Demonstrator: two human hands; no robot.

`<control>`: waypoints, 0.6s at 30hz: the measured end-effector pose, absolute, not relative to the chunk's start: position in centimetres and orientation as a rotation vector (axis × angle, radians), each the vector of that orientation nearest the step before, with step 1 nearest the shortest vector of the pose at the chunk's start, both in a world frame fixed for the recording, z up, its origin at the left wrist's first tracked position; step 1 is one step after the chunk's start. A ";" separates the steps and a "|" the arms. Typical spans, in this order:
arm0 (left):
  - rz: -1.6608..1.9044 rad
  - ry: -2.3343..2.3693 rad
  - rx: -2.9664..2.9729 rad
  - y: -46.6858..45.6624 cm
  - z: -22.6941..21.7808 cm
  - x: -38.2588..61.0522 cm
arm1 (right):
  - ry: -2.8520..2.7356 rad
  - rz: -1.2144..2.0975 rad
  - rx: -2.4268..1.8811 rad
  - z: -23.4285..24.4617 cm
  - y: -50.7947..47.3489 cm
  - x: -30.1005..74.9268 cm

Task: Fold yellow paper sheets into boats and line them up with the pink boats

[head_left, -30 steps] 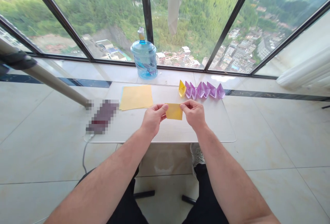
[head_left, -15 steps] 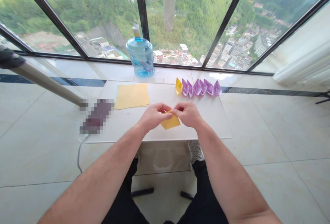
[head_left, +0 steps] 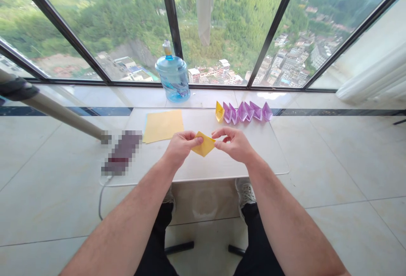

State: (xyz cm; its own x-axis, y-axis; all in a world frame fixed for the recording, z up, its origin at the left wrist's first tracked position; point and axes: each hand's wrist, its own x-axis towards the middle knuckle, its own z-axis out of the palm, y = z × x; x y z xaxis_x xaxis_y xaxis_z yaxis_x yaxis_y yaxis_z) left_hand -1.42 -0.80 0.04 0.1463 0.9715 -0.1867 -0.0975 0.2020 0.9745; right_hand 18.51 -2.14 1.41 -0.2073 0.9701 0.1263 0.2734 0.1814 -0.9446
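A folded piece of yellow paper [head_left: 204, 145], roughly diamond-shaped, is held above the front part of the white table [head_left: 253, 157]. My left hand [head_left: 181, 147] pinches its left side, thumb on top and the other fingers mostly hidden behind. At the paper's right corner is my right hand [head_left: 233, 144], its thumb tip at the corner and its index finger raised apart from the thumb. Beyond the hands stands a row of folded paper boats: one yellow boat [head_left: 219, 111] at the left end and several purple boats [head_left: 242, 111] beside it.
Flat yellow sheets [head_left: 163, 125] lie on the table's left part. A blurred-out dark object [head_left: 122, 153] with a cable [head_left: 100, 202] sits at the left edge, below a slanting pole [head_left: 63, 113]. A blue water jug [head_left: 174, 79] stands on the ledge by the window.
The folded paper has turned and shifted slightly left with my left hand. My right hand's fingers have spread from their pinch at its top edge. The view has tilted a little.
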 end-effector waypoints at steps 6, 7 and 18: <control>1.062 1.111 1.050 -0.9 0.3 -1.4 | -1.708 1.015 -1.292 1.3 -2.5 18.5; 1.060 1.107 1.047 -1.0 0.4 -1.4 | -1.709 1.012 -1.299 1.2 -2.5 18.5; 1.124 1.182 0.911 -1.4 -0.4 -0.4 | -1.484 1.013 -1.406 0.6 -2.7 17.1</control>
